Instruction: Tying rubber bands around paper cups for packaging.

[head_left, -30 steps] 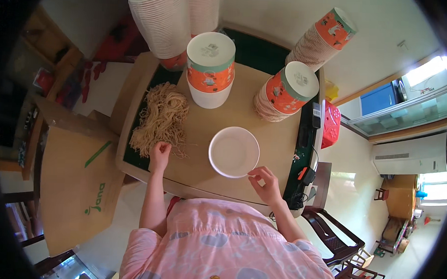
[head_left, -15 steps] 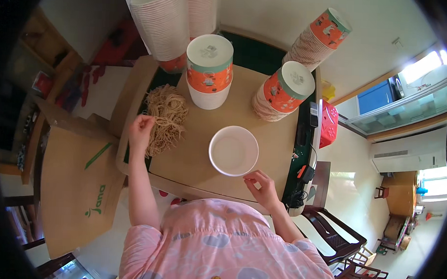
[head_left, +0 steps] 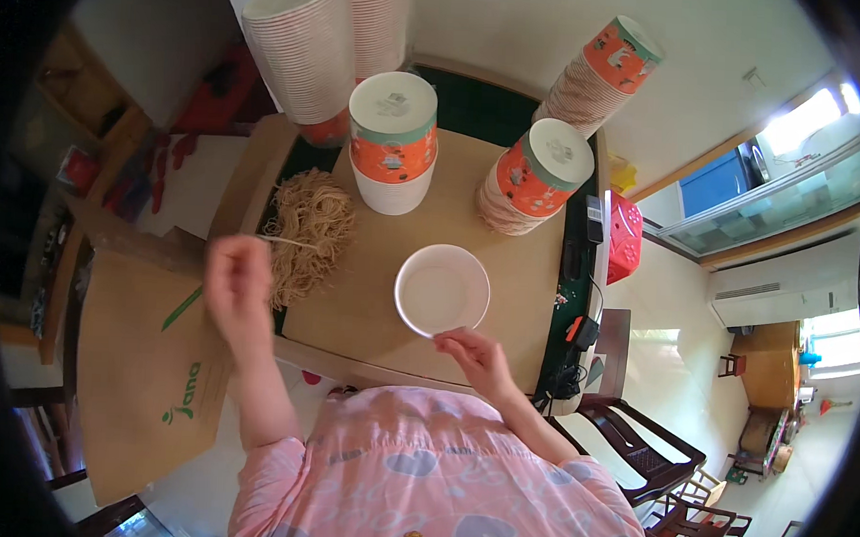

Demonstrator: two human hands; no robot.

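Observation:
A white paper tub [head_left: 441,290] stands mouth up on the brown cardboard sheet in front of me. My right hand [head_left: 476,360] is closed at its near rim, thumb and fingers pinched there. To the left lies a tangled heap of tan twine [head_left: 310,234]. My left hand [head_left: 240,281], smeared by motion, is just left of the heap at the table's edge. One strand runs taut from the heap to its fingers, which look closed on it.
Upside-down stacks of orange-and-green printed tubs stand behind: one stack [head_left: 393,158] in the middle, another [head_left: 532,182] to the right. Tall white stacks [head_left: 300,60] rise at the back left. A cardboard box [head_left: 148,353] flanks the table. Black cables and an adapter [head_left: 582,331] line the right edge.
My left hand has moved left and a little down, drawing a strand out from the twine heap. The right hand has shifted left along the tub's near rim.

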